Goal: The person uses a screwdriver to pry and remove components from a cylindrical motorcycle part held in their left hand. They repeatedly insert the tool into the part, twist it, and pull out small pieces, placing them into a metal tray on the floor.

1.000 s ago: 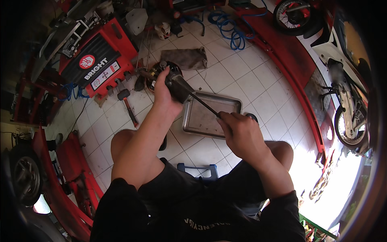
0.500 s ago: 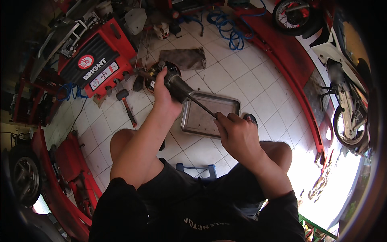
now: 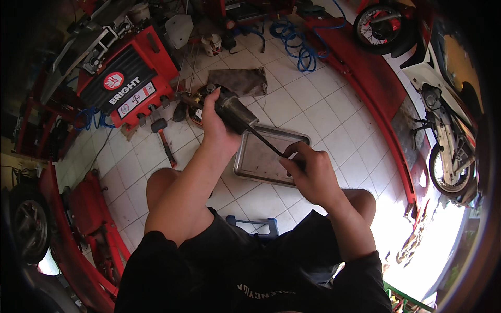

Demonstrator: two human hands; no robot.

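Note:
My left hand is wrapped around a dark metal cylinder, thumb up along its near side. The cylinder is tilted, its lighter end facing down and right. From that end a thin dark rod slants toward my right hand. The thumb and index finger of that hand pinch the rod's outer end, with the other fingers curled. Whether the rod is fixed to the cylinder or only put into it, I cannot tell. Beneath the rod, a shallow metal tray lies on the floor.
A hammer lies on the tiles at left, near a red machine. A dark cloth and a round container are beyond my hands. Blue hose coils far off. A red ramp and motorcycle stand at right.
The cylinder has shifted slightly right and down in my left hand. My right hand has moved a little right and down, and its grip has loosened from a fist to a fingertip pinch.

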